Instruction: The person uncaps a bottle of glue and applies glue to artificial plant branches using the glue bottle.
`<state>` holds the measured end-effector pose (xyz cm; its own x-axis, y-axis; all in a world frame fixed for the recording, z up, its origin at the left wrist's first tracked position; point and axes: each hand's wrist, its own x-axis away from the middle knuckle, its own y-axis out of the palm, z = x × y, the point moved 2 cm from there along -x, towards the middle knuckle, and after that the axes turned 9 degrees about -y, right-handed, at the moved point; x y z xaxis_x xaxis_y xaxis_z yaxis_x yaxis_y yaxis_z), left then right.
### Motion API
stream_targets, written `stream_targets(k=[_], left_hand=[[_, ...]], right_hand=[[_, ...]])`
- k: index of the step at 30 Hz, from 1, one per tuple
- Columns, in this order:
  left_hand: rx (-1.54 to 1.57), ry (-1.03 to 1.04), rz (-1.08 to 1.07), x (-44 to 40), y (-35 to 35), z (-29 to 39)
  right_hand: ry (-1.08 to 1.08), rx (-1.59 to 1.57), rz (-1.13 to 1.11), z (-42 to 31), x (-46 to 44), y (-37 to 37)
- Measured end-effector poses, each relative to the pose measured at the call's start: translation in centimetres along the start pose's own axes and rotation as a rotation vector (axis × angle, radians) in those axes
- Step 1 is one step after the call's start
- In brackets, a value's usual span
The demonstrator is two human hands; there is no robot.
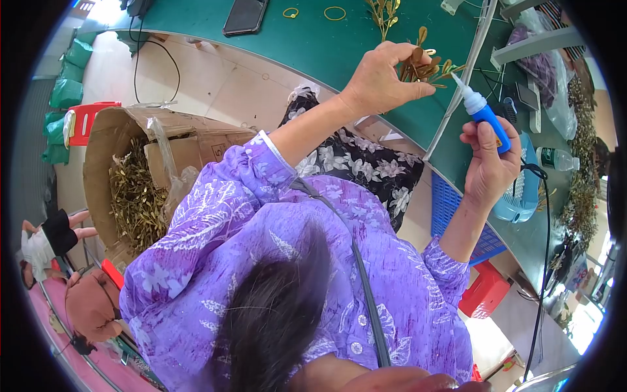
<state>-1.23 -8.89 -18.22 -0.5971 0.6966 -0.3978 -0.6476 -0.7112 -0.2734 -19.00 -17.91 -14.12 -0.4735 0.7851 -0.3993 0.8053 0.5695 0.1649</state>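
My left hand (382,81) is closed on an artificial leaf sprig (421,67) with brown-gold leaves, held above the green table (313,55). In my right hand (488,160) is a blue glue bottle (488,121), tilted with its white nozzle up and to the left. The nozzle tip is close to the sprig's right end; I cannot tell whether they touch. Just beyond my left hand, another gold leaf sprig (385,16) lies on the table.
A phone (245,16) and a yellow ring (335,13) lie on the table. A blue basket (519,189) and a plastic bottle (557,159) stand at right. A cardboard box (104,140) of gold sprigs is at left. Beyond it is another person (42,251).
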Motion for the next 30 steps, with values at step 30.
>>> stream_targets(k=[30], left_hand=[[0.269, -0.2, -0.1, 0.5, 0.0, 0.9]], right_hand=[[-0.22, 0.425, -0.069, -2.5, 0.7, 1.2]])
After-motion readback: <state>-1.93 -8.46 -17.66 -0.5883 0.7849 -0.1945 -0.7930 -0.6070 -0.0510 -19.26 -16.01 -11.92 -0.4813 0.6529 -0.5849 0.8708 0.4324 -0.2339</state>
